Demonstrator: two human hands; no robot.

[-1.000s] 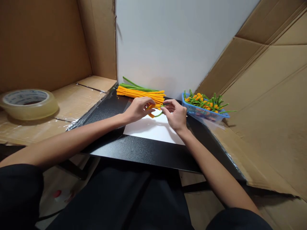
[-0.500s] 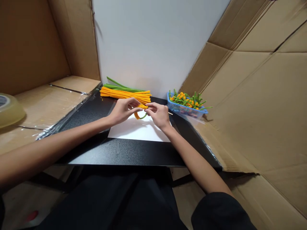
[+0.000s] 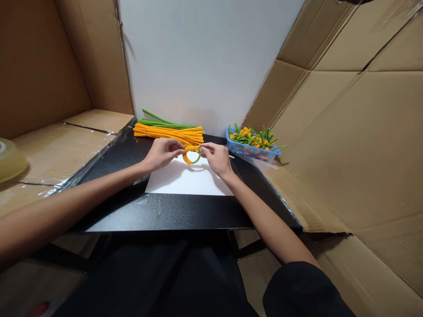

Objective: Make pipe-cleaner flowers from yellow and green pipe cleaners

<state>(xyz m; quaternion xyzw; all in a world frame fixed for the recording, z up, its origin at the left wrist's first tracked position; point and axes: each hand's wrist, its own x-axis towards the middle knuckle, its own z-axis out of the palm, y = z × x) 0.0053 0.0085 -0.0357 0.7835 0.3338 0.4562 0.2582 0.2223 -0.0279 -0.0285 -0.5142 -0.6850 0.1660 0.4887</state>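
Note:
Between my hands, above a white sheet of paper (image 3: 185, 181), is a ring of pipe cleaner (image 3: 187, 159), mostly wrapped in orange coils with a bare green stretch at its lower right. My left hand (image 3: 164, 152) pinches the ring's left side with thumb and fingertips. On the opposite side my right hand (image 3: 216, 157) grips it near the upper right, where orange meets green. Just behind the hands lies a bundle of orange pipe cleaners (image 3: 168, 131), with green pipe cleaners (image 3: 165, 124) along its far side.
A blue basket (image 3: 253, 150) of green and orange pipe-cleaner pieces stands at the right rear of the black table (image 3: 185, 211). A thin pale stick (image 3: 231, 157) shows beside my right hand. Cardboard panels (image 3: 346, 145) flank both sides; a tape roll (image 3: 13, 160) sits at left.
My left hand has shifted off the ring's top to its left side, so more of the ring shows. The whole view has slid slightly left.

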